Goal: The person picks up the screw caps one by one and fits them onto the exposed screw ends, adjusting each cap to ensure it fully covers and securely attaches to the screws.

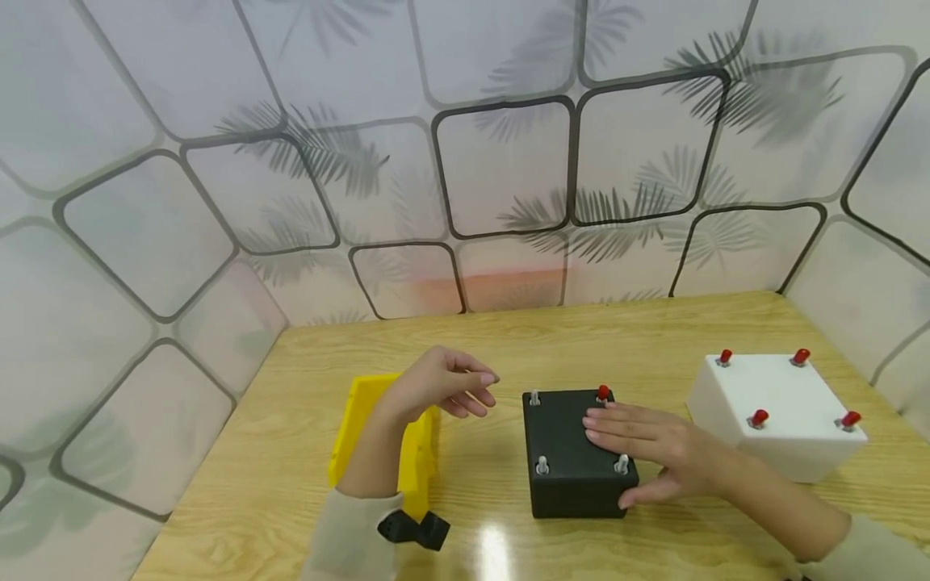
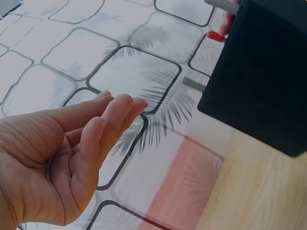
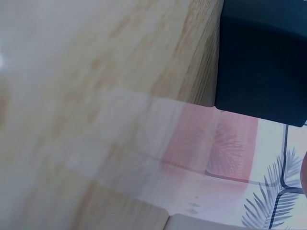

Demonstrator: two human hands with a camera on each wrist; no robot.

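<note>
A black box with upright threaded bolts on its top stands on the table. Its far right bolt bears a red cap; the other three show bare metal. My right hand rests on the box's top with straight fingers, its thumb by the near right corner. In the right wrist view the black box shows, with a sliver of finger at the right edge. To the left of the box, my left hand hovers with loosely bent fingers. Between its fingertips nothing can be made out, even in the left wrist view.
A yellow bin stands under my left forearm, its inside mostly hidden. At the right is a white box with red-capped posts on its corners. The wood table ends at a patterned wall covering.
</note>
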